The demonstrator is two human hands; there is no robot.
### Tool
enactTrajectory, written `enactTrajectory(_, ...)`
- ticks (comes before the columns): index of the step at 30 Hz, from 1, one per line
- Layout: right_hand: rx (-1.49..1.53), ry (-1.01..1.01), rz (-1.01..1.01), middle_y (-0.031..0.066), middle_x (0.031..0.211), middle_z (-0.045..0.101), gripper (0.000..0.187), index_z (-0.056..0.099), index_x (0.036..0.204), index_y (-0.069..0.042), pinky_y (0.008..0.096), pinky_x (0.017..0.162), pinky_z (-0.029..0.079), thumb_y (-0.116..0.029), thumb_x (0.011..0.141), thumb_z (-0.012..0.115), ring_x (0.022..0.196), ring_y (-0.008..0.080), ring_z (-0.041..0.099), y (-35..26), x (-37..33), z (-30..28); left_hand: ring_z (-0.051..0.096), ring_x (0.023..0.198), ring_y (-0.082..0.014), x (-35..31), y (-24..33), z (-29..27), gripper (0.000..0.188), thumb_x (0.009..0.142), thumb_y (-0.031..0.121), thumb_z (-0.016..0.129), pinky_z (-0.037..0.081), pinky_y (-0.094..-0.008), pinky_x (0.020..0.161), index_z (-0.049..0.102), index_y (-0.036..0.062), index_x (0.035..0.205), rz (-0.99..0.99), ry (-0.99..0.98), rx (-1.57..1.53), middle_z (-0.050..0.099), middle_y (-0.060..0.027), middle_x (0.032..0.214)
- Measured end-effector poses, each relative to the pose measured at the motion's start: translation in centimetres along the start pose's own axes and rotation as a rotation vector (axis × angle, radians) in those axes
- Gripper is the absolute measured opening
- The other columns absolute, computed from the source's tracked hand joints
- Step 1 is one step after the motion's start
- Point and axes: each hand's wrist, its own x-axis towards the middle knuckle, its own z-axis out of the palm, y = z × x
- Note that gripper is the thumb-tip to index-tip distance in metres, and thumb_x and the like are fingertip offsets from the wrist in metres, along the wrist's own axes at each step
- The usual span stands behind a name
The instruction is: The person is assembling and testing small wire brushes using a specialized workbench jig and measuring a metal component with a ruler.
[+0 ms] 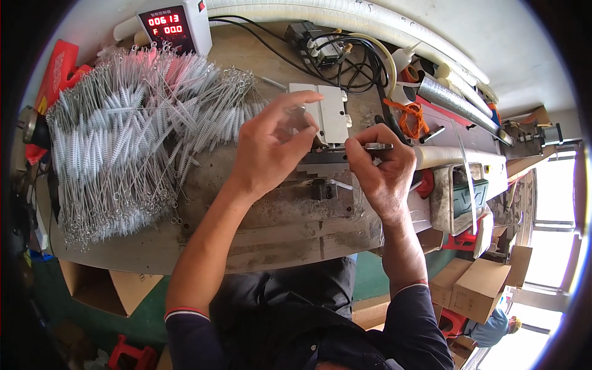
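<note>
My left hand (274,139) is in front of a pale metal block (335,117) on the bench. Its thumb and forefinger stand apart; the other fingers are curled and partly blurred, and I see nothing clearly held. To the right of the block, my right hand (385,169) is closed, thumb against forefinger. A short metal piece (378,146) shows at its fingers, too small to name. Below the block, a small white-bristled brush (341,184) lies beside a dark clamp-like part (324,191). At the left is a large heap of wire-handled tube brushes (123,142).
A white control box (203,31) with a red lit display stands behind the heap. Black cables (364,58) coil at the back. Orange cord (408,117) and a metal bin (441,209) are at the right. Cardboard boxes (478,287) stand on the floor, near another person (490,330).
</note>
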Motion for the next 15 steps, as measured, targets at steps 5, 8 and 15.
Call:
enactTrajectory(5, -0.067, -0.018, -0.032, -0.0006, 0.063, 0.064, 0.012, 0.064, 0.085, 0.002, 0.0201, 0.052, 0.045, -0.005, 0.09, 0.072, 0.063, 0.0005, 0.059, -0.4, 0.3, -0.1, 0.069, 0.099, -0.0099, 0.4, -0.8, 0.1, 0.022, 0.094, -0.009, 0.065, 0.057, -0.0239, 0.083, 0.064, 0.0013, 0.113, 0.082, -0.06, -0.099, 0.073, -0.0063, 0.104)
enactTrajectory(8, -0.112, -0.033, -0.075, -0.0009, 0.062, 0.063, 0.014, 0.064, 0.083, 0.001, 0.021, 0.052, 0.044, -0.006, 0.09, 0.073, 0.061, 0.0005, 0.057, -0.6, 0.7, -0.3, 0.071, 0.098, -0.0107, 0.8, -0.3, -0.2, 0.02, 0.094, -0.01, 0.065, 0.058, -0.0245, 0.082, 0.065, 0.0016, 0.111, 0.05, -0.105, -0.116, 0.074, -0.0075, 0.104)
enactTrajectory(15, -0.261, 0.062, -0.206, 0.0048, 0.064, 0.065, 0.014, 0.065, 0.081, 0.0, 0.0257, 0.055, 0.048, -0.006, 0.085, 0.077, 0.061, 0.0047, 0.058, 0.3, 1.4, 0.1, 0.073, 0.095, -0.0133, 2.3, 1.1, -2.4, 0.008, 0.096, -0.004, 0.066, 0.06, -0.0255, 0.082, 0.068, 0.0, 0.103, 0.02, -0.258, 0.062, 0.075, -0.0083, 0.102)
